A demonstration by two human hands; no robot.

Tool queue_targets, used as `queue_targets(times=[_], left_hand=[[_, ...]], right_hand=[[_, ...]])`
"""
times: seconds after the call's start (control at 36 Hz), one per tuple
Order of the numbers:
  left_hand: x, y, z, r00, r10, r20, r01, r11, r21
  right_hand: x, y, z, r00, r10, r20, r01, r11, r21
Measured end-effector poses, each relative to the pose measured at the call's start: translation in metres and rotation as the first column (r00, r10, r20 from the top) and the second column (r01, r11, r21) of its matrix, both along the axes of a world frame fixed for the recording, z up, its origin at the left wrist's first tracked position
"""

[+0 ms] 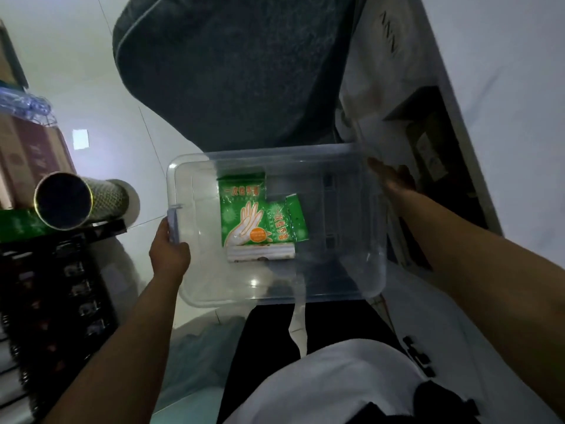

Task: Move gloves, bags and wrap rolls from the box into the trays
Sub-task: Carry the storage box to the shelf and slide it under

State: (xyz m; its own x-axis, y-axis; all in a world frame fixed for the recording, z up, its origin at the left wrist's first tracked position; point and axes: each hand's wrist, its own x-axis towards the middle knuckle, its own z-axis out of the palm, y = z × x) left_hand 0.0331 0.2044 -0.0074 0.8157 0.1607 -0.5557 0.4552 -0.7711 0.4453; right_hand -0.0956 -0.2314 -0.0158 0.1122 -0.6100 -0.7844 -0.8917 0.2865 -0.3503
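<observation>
Head view is showing me a clear plastic box point(195, 280) held up between both hands above my lap. I am gripping its left rim with my left hand point(169, 252), the fingers curled shut over the edge beside a small clip on the rim. I am pressing my right hand point(393, 177) against the far right wall of the box; seen partly through the plastic, its fingers are looking spread rather than curled, though I cannot tell how firmly they are holding.

Inside the box, toward the middle and slightly left, two green glove packets are lying flat on the bottom. I am seeing the larger packet point(241, 215) with a white hand outline and an orange round mark printed on it, and the smaller packet point(290, 221) overlapping its right side, tilted a little. Just at their near edge, a white wrap roll point(261, 251) is lying crosswise, touching the packets. The right half of the box is looking bare.

To the left, well apart from the box, a shiny tube point(65, 201) is lying on its side with its open end facing me, resting over a dark tray point(55, 286). Beyond the box, a dark grey cushion point(232, 65) is filling the far middle.
</observation>
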Motion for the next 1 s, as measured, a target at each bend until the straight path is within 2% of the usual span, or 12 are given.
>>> queue_targets(times=[0.06, 0.11, 0.17, 0.19, 0.25, 0.31, 0.56, 0.67, 0.72, 0.78, 0.94, 1.0], left_hand=[[0.002, 0.000, -0.003, 1.000, -0.019, -0.002, 0.019, 1.000, 0.002], [0.001, 0.002, -0.007, 1.000, -0.020, 0.003, 0.019, 1.000, 0.008], [-0.002, 0.007, -0.010, 1.000, -0.011, 0.010, 0.011, 1.000, 0.018], [-0.004, 0.010, -0.012, 1.000, -0.016, 0.014, 0.016, 1.000, 0.019], [-0.006, 0.014, -0.015, 0.999, -0.041, 0.027, 0.041, 0.999, 0.024], [-0.008, 0.016, -0.016, 0.998, -0.054, 0.039, 0.052, 0.998, 0.036], [-0.008, 0.002, -0.003, 1.000, 0.005, 0.003, -0.005, 1.000, -0.019], [0.001, 0.011, 0.001, 0.983, 0.115, -0.145, -0.128, 0.988, -0.085], [0.005, 0.018, 0.009, 0.940, 0.189, -0.285, -0.232, 0.964, -0.126], [0.005, 0.025, 0.018, 0.900, 0.194, -0.391, -0.267, 0.953, -0.141], [-0.008, 0.047, 0.033, 0.837, 0.208, -0.506, -0.361, 0.905, -0.225], [-0.017, 0.053, 0.033, 0.815, 0.212, -0.540, -0.412, 0.867, -0.281]], right_hand=[[-0.008, 0.001, -0.002, 0.996, -0.084, 0.006, 0.084, 0.996, -0.003], [-0.014, 0.001, -0.009, 0.968, -0.228, 0.101, 0.229, 0.973, 0.004], [-0.023, -0.002, -0.017, 0.893, -0.417, 0.168, 0.411, 0.909, 0.074], [-0.028, -0.002, -0.018, 0.868, -0.467, 0.168, 0.448, 0.883, 0.143], [-0.039, -0.002, -0.017, 0.881, -0.455, 0.132, 0.406, 0.869, 0.284], [-0.046, -0.003, -0.014, 0.900, -0.421, 0.112, 0.360, 0.864, 0.353], [-0.058, 0.005, -0.004, 0.924, -0.357, 0.135, 0.314, 0.913, 0.260], [-0.059, 0.008, -0.003, 0.938, -0.319, 0.139, 0.273, 0.922, 0.273], [-0.057, 0.010, 0.001, 0.939, -0.321, 0.127, 0.275, 0.917, 0.288], [-0.055, 0.013, 0.006, 0.942, -0.313, 0.123, 0.268, 0.919, 0.288], [-0.069, 0.034, 0.034, 0.923, -0.285, 0.257, 0.207, 0.933, 0.294], [-0.082, 0.042, 0.043, 0.936, -0.222, 0.271, 0.174, 0.966, 0.192]])
